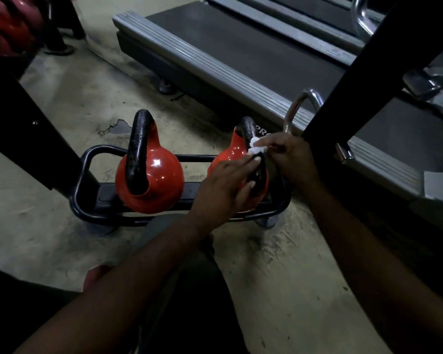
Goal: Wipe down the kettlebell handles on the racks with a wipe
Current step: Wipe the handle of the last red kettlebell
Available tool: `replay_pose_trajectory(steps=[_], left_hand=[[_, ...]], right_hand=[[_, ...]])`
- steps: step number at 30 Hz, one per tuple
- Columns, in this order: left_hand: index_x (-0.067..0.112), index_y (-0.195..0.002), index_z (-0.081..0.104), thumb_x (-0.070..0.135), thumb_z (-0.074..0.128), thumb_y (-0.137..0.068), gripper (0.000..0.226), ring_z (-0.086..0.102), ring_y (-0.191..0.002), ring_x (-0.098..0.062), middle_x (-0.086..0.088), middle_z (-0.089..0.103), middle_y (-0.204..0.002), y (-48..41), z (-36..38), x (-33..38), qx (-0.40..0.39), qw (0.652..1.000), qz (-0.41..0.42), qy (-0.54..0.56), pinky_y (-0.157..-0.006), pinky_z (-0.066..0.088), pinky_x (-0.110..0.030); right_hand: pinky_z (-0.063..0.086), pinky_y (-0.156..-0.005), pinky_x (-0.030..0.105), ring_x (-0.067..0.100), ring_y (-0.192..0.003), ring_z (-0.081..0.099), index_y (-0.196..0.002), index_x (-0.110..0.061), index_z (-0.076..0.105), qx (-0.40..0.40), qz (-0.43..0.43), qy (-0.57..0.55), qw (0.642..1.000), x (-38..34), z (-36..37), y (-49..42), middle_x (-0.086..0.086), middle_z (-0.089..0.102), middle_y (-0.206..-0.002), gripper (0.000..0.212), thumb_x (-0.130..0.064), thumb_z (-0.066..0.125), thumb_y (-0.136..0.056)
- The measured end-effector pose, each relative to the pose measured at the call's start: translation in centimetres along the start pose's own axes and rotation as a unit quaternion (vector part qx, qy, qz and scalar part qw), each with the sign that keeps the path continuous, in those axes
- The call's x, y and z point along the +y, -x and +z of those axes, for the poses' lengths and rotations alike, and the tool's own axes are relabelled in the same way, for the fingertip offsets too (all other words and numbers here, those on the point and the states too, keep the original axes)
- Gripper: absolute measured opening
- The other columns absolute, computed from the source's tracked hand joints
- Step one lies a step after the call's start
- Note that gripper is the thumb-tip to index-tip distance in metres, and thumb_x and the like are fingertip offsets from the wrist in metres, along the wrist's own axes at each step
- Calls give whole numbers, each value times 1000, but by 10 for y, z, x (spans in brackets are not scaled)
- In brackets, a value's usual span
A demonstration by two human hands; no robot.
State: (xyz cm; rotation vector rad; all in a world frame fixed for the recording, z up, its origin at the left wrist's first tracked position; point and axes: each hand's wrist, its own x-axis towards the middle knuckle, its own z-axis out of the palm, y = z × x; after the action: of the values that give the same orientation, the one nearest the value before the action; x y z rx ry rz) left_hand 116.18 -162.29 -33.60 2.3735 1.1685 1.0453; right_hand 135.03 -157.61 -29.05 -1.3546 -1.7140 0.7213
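Note:
Two red kettlebells with black handles stand on a low black rack (87,159) on the floor. The left kettlebell (161,180) stands untouched. My left hand (223,187) lies on the right kettlebell (234,149), fingers stretched over its body and the near part of its handle. My right hand (289,154) pinches a crumpled white wipe (256,147) against the right kettlebell's handle (248,127). Much of that kettlebell is hidden under my hands.
A treadmill deck (228,54) runs behind the rack. A black rack upright (363,70) crosses the right side, with a chrome handle (298,106) beside it. Another black post (23,118) stands at the left. More red weights (8,24) show at the top left.

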Motion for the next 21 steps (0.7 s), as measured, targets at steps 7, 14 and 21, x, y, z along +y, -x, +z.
replay_pose_trajectory(steps=[7, 14, 21], left_hand=[[22, -131, 63, 34, 65, -91, 42, 50, -125, -18, 3, 53, -144, -23, -7, 0, -46, 998, 22, -27, -101, 37, -27], [20, -130, 63, 28, 65, -91, 40, 50, -122, -18, 1, 54, -144, -22, -4, 0, -44, 998, 27, -40, -97, 32, -19], [20, -127, 66, 30, 66, -91, 37, 53, -123, -22, 1, 58, -140, -22, -8, 4, -40, 998, 25, -44, -95, 44, -30]], right_hand=[[58, -73, 26, 13, -80, 71, -101, -4, 72, 8, 146, -142, 979, 4, 1, -36, 3, 75, -88, 24, 10, 56, -89], [50, -79, 32, 25, -93, 65, -101, -15, 78, -125, -156, 322, 925, -27, -10, -61, 8, 68, -100, 30, -14, 60, -77], [52, -70, 35, 22, -99, 57, -92, -15, 71, -310, -250, 567, 721, -58, 11, -87, 0, 63, -100, 13, -18, 60, -86]])
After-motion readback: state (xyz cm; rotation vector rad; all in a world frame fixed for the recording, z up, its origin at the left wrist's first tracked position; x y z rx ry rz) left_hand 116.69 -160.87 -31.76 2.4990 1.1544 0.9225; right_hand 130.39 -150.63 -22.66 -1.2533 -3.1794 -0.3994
